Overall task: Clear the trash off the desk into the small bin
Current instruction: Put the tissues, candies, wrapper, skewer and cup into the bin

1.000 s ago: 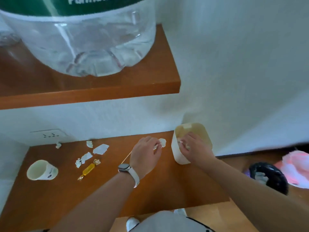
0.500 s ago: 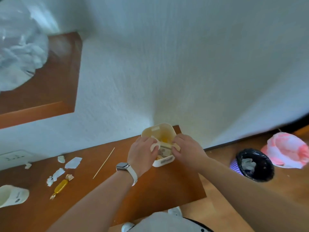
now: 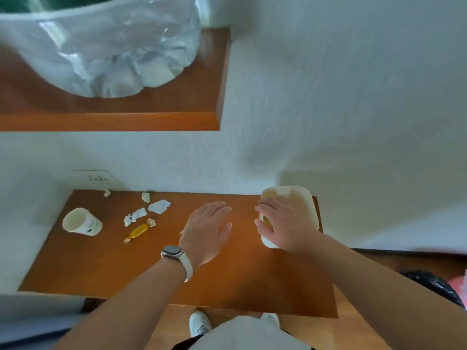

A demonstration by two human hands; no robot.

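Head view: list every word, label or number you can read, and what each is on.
No text is readable.
Paper cup: a dark printed mark, too blurred to read.
Big clear bottle on the shelf: green label cut off at the top edge, no letters visible.
Watch: face shows nothing legible.

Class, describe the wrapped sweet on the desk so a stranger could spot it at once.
Start at the wooden desk and find the tipped paper cup on its left side. Just right of it, below the white paper scraps, lies the sweet: the only amber-yellow piece, with twisted wrapper ends.
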